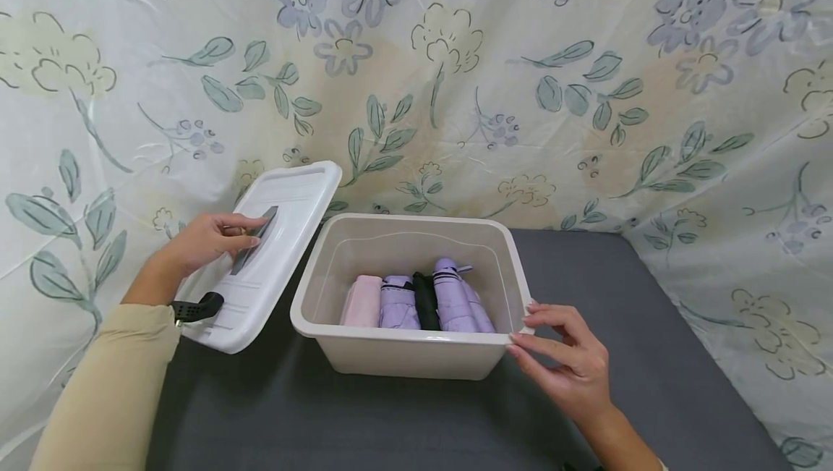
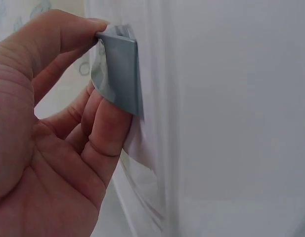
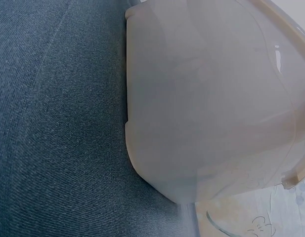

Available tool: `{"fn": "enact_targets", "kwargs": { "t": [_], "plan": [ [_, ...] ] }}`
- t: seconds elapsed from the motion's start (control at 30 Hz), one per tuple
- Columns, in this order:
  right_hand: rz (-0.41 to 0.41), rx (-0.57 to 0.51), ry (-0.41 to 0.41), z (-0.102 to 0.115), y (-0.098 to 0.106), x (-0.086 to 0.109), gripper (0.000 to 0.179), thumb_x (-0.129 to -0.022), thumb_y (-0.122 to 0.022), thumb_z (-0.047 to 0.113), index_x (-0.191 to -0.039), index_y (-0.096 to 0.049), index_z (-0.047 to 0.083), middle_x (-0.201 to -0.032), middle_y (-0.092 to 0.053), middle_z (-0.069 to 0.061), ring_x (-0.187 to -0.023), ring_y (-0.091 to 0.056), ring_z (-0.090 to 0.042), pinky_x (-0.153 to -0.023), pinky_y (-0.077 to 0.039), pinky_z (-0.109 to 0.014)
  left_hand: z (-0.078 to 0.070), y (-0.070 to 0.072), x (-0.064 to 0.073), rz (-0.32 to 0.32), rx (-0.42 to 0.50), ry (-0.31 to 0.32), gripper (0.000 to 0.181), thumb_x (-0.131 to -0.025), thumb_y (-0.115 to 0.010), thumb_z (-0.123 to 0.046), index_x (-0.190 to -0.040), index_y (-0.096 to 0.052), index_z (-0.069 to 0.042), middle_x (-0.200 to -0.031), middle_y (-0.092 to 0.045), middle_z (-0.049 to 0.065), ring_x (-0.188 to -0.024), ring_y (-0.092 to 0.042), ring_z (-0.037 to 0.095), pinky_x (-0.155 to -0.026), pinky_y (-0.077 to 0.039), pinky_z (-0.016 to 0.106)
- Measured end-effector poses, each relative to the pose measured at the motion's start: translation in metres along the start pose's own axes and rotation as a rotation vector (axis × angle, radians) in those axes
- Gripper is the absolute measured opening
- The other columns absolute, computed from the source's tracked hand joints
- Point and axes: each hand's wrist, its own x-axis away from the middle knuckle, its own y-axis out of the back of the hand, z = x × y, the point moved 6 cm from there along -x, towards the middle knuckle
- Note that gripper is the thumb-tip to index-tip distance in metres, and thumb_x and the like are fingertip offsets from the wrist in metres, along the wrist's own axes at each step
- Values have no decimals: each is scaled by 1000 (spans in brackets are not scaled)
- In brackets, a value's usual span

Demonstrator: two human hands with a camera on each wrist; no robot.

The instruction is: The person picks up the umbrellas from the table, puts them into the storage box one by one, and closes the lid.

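Observation:
My left hand (image 1: 207, 243) grips the grey handle (image 1: 255, 239) of a white lid (image 1: 286, 228), which is tilted up on edge at the left of a box. In the left wrist view, thumb and fingers pinch the handle (image 2: 121, 74) from both sides. The beige plastic storage box (image 1: 416, 355) stands uncovered on the table. Within it are a pink bundle (image 1: 362, 301), lavender folded umbrellas (image 1: 452, 301) and a narrow black item (image 1: 426, 301), side by side. My right hand (image 1: 566, 359) holds the box's front right corner by the rim. The right wrist view shows the box's outer wall (image 3: 206, 98).
Dark grey cloth (image 1: 416, 427) covers the table under the box. A floral curtain (image 1: 468, 95) hangs close behind it and continues down both sides. A black strap (image 1: 195, 308) sits on the left wrist, near the lid.

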Motion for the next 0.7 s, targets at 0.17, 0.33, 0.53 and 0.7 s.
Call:
{"fn": "enact_targets", "kwargs": {
  "t": [0.17, 0.33, 0.53, 0.7],
  "plan": [
    [-6, -3, 1, 0, 0, 0, 19, -83, -85, 10, -83, -79, -8, -98, -66, -24, -114, -65, -26, -106, -52, -26, -16, 0, -2, 2, -39, -47, 48, -92, -77, -18, -136, -64, -3, -69, -51, -4, -73, -53, 11, -61, -54, 29],
    [-10, -7, -4, 0, 0, 0, 19, -83, -86, 10, -83, -79, -8, -99, -66, -24, -114, -65, -26, -106, -52, -25, -36, -2, -5, 32, -67, -128, 46, -91, -78, -16, -133, -66, -1, -68, -51, -3, -67, -52, 12, -62, -47, 27],
    [-16, -12, -1, 0, 0, 0, 20, -82, -86, 9, -83, -78, -9, -98, -66, -24, -114, -66, -26, -105, -52, -26, -64, -9, -9, 100, -82, -185, 45, -89, -80, -15, -131, -69, -6, -73, -51, -2, -65, -49, 13, -59, -40, 28],
    [-9, -1, -9, 1, 0, 0, 20, -82, -86, 10, -83, -79, -8, -98, -66, -24, -115, -65, -26, -105, -52, -25, -91, -18, -14, 169, -112, -242, 43, -89, -80, -15, -131, -71, -11, -81, -56, 2, -69, -49, 14, -58, -41, 27]
  ]
}}
